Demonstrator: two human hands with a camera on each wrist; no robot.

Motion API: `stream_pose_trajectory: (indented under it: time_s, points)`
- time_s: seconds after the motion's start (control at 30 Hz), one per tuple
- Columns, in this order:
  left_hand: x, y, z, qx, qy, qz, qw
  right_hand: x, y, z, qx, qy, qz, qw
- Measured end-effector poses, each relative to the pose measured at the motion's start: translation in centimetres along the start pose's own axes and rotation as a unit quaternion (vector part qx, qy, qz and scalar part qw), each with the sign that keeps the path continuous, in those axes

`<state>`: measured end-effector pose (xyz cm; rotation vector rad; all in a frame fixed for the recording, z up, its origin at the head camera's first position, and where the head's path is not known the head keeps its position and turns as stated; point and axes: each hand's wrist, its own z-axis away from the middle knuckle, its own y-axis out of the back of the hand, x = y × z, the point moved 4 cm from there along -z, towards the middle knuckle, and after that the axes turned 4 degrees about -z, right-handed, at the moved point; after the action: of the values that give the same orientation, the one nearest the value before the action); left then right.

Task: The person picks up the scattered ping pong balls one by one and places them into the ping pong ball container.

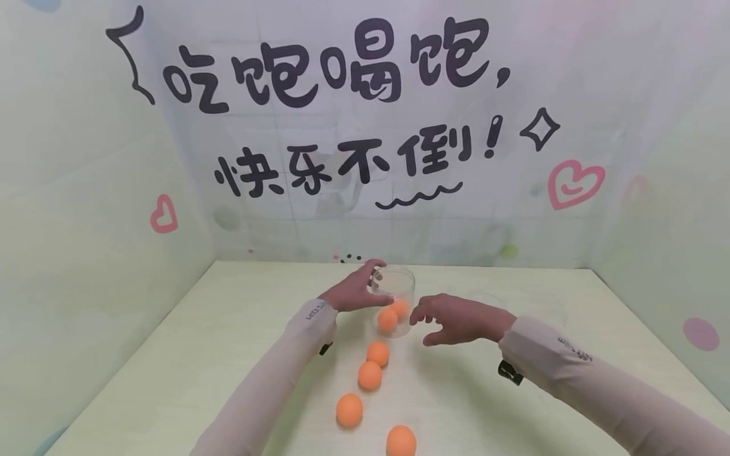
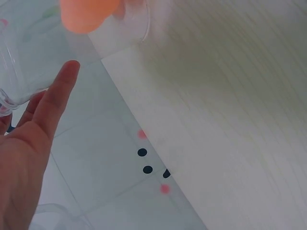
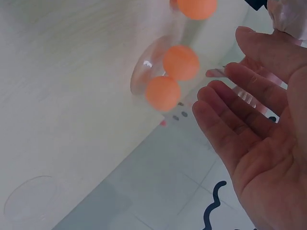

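Note:
A clear jar (image 1: 406, 288) stands on the table with two orange balls (image 1: 388, 319) inside, low down. My left hand (image 1: 355, 290) holds the jar from its left side near the top, thumb across the near wall and fingers behind. In the left wrist view one straight digit (image 2: 60, 96) lies along the clear wall. To the right of the jar is my right hand (image 1: 459, 318), apart from it, fingers loosely bent around nothing; its palm (image 3: 268, 177) shows bare in the right wrist view. Several more orange balls (image 1: 370, 375) lie on the table in front of the jar.
A thin clear disc (image 3: 31, 201) lies flat on the table, off to the right of the jar. Behind the pale table (image 1: 256, 329) rises a printed cloth wall (image 1: 319, 237), with side walls left and right. The nearest ball (image 1: 402, 441) sits at the view's bottom edge.

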<state>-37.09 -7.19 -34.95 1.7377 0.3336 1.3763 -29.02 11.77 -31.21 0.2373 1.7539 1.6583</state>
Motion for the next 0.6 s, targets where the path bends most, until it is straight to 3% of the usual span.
stream_pose_trajectory:
  time_s: [0.33,0.6]
  points:
    - [-0.3,-0.2,-0.1,0.004,-0.005,0.006,1.0,-2.2,-2.9,0.8,-0.032,0.013,0.001,0.999]
    - [0.1,0.0,0.1,0.002,-0.003,0.005,1.0,-5.2,-5.5,1.6,-0.053,0.098,0.025,0.993]
